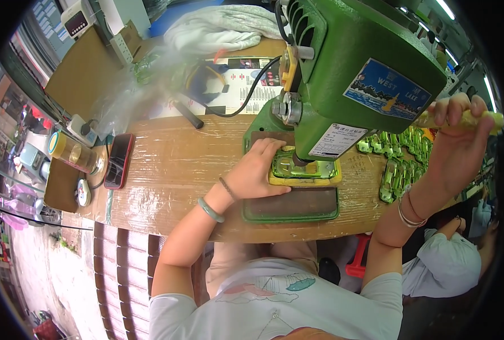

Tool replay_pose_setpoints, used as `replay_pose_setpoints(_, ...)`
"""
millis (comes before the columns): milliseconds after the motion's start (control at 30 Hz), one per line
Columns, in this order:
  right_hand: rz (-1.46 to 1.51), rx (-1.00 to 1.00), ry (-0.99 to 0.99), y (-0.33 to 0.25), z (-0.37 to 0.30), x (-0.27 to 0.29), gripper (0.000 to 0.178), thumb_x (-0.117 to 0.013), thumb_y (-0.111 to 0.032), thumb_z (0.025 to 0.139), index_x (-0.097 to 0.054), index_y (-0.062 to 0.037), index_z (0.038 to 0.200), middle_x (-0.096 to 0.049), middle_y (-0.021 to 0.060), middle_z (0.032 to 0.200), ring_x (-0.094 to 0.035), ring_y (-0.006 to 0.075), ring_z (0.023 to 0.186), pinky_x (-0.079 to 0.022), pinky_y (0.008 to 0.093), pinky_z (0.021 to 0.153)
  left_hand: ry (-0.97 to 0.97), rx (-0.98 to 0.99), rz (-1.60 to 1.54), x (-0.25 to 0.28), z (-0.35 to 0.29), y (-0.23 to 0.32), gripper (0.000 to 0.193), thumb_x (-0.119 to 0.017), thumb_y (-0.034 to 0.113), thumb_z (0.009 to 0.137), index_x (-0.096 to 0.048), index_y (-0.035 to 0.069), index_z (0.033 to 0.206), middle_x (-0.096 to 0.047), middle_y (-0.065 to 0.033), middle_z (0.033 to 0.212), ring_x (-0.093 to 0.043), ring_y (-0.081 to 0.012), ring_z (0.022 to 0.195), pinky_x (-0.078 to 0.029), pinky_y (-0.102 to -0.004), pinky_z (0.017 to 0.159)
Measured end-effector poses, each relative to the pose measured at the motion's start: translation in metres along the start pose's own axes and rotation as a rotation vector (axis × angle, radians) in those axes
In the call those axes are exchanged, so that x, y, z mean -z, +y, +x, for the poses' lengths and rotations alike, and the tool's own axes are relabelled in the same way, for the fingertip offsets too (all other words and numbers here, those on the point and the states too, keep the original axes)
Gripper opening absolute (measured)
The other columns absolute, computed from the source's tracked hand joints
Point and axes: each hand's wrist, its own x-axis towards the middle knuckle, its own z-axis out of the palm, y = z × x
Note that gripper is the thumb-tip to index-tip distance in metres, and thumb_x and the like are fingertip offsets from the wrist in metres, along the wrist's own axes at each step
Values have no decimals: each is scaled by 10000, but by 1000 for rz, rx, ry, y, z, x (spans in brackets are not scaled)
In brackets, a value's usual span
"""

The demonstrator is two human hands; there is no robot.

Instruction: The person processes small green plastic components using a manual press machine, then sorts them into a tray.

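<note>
I see the left hand point(256, 173) pressing flat on a shiny green metal piece point(304, 168). The piece sits on a yellow block point(331, 180), on the base of a big green drill machine point(354, 68). The right hand point(458, 148) is up high, with its fingers wrapped tight around the yellow handle point(481, 118) of the machine. More green pieces point(402, 156) lie in a pile on the table point(178, 170), near the right wrist. A red phone point(119, 160) lies far to the left.
</note>
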Motion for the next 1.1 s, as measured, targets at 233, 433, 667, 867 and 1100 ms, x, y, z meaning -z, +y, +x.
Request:
replay_pose_setpoints(233, -18, 57, 46, 1, -18, -2, 333, -297, -412, 992, -417, -101, 996, -424, 70, 785, -465, 216, 745, -422, 424, 839, 8, -8, -7, 0, -1, -3, 814, -803, 305, 598, -414, -73, 1205, -471, -225, 1171, -443, -386, 1091, -389, -414, 946)
replay_pose_setpoints(433, 3, 165, 143, 6, -49, -11, 359, -308, -477, 970, -400, -130, 959, -410, 72, 775, -431, 231, 742, -377, 449, 854, 26, -37, 11, -3, -1, -6, 820, -817, 295, 589, -403, -37, 1214, -475, -218, 1170, -457, -380, 1096, -403, -410, 938)
replay_pose_setpoints(667, -86, 426, 412, 30, -100, -39, 356, -367, -495, 948, -440, -148, 932, -380, 50, 771, -412, 233, 739, -380, 480, 879, 17, -23, -1, -3, 1, -5, 795, -803, 295, 590, -423, -46, 1200, -475, -219, 1173, -454, -380, 1095, -396, -412, 949)
replay_pose_setpoints(867, -73, 442, 423, 33, -93, -30, 350, -342, -506, 954, -421, -166, 940, -389, 47, 774, -415, 218, 736, -396, 458, 819, 20, -13, 9, -3, -3, -6, 794, -795, 301, 598, -422, -45, 1208, -473, -221, 1172, -449, -383, 1098, -391, -413, 952)
replay_pose_setpoints(1100, 26, 128, 138, 11, -14, -11, 294, -320, -379, 994, -398, -97, 965, -388, 59, 740, -407, 190, 696, -419, 380, 756, -14, -29, 31, 6, -1, -1, 792, -792, 316, 605, -427, -64, 1196, -475, -230, 1161, -459, -382, 1079, -395, -409, 946)
